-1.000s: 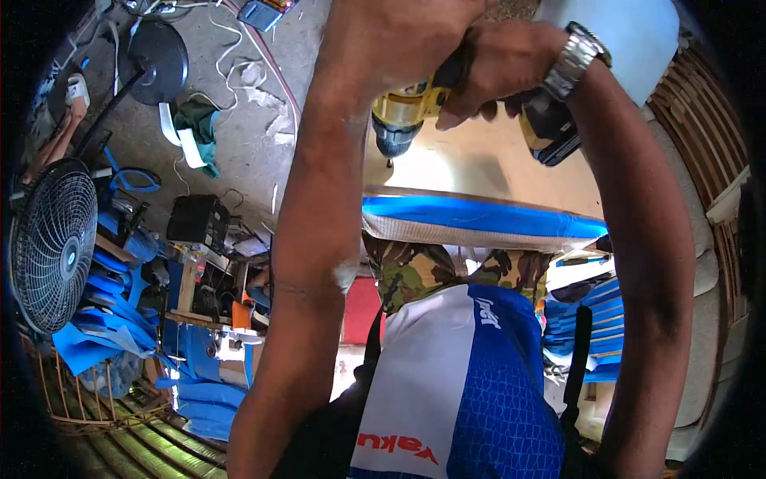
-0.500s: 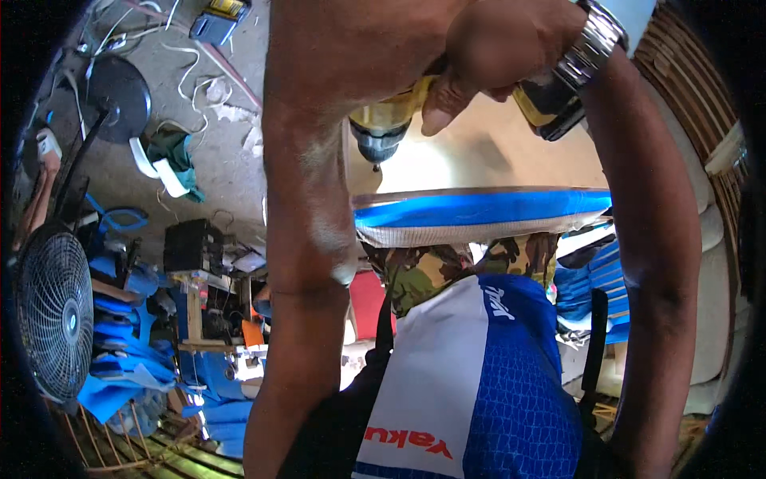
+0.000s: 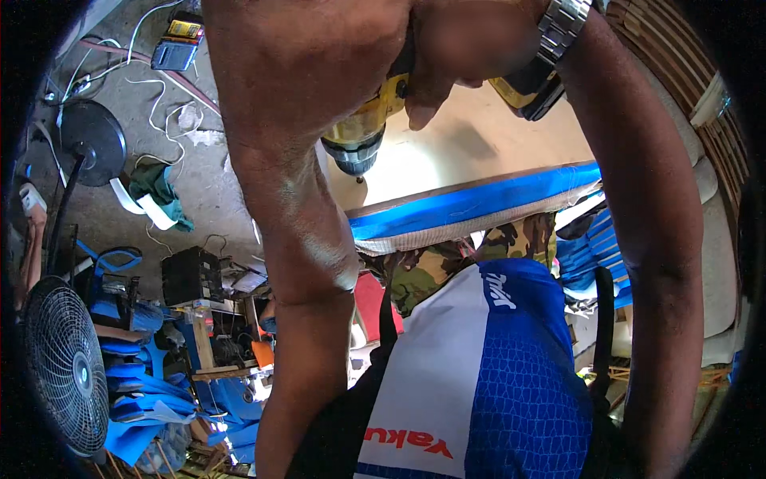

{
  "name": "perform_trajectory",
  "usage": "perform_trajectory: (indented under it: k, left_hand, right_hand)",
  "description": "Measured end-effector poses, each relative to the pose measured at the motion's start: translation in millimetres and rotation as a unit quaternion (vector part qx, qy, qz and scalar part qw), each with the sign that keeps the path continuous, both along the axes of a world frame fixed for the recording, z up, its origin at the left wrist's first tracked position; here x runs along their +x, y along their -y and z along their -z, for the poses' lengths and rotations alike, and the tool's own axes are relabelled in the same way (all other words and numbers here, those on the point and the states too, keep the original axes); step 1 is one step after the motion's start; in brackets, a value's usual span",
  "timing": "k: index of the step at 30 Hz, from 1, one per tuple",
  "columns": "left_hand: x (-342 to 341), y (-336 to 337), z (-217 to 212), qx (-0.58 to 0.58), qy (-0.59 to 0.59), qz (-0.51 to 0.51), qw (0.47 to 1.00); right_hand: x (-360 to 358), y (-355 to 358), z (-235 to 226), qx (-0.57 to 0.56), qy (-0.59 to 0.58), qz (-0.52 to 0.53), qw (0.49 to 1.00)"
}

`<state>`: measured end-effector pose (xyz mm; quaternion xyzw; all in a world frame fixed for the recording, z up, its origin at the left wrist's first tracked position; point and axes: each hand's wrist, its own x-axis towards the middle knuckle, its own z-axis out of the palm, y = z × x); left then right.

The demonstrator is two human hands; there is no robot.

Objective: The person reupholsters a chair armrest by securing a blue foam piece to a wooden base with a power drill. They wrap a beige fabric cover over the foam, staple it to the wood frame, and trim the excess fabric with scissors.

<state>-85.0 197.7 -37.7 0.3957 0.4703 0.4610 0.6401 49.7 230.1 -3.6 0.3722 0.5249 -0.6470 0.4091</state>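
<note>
A yellow-and-black cordless drill (image 3: 359, 132) points down toward the near left corner of a tan board (image 3: 495, 144). A small dark tip shows below its chuck, at the board's surface; whether it is a bit or a screw I cannot tell. My right hand (image 3: 479, 40), with a metal watch on its wrist, wraps round the drill's handle, beside the battery (image 3: 528, 92). My left arm (image 3: 279, 160) reaches up across the drill's rear; my left hand (image 3: 335, 32) is at the top edge, fingers hidden. Blue and whitish material (image 3: 471, 199) covers the board's near edge.
On the left floor lie a yellow-and-black device (image 3: 177, 48), white cables (image 3: 159, 104) and a green cloth (image 3: 155, 199). A standing fan (image 3: 72, 367) and a black box (image 3: 191, 275) are nearer. A person's limb (image 3: 33, 239) shows at far left. Grey cushioning (image 3: 718, 295) lines the right.
My view has tilted, so the board's near edge now slants up to the right. The drill appears lower and farther left in the picture, still in my right hand over the board.
</note>
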Motion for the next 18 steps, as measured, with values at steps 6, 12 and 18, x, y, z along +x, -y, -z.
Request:
perform_trajectory:
  k: [6,12,18]
  left_hand:
    - [2.2,5.4,-13.0,-0.014,-0.004,-0.043,0.999]
    - [5.4,21.3,-2.3,0.0,-0.056,0.034,0.998]
    - [-0.5,-15.6,-18.9,0.047,-0.264,0.143,0.953]
  right_hand:
    - [-11.7,3.5,-1.5,-0.021,0.008,-0.031,0.999]
    - [0.4,5.8,6.1,0.005,-0.041,0.005,0.999]
    - [46.4,-23.5,-38.9,0.075,-0.116,0.144,0.98]
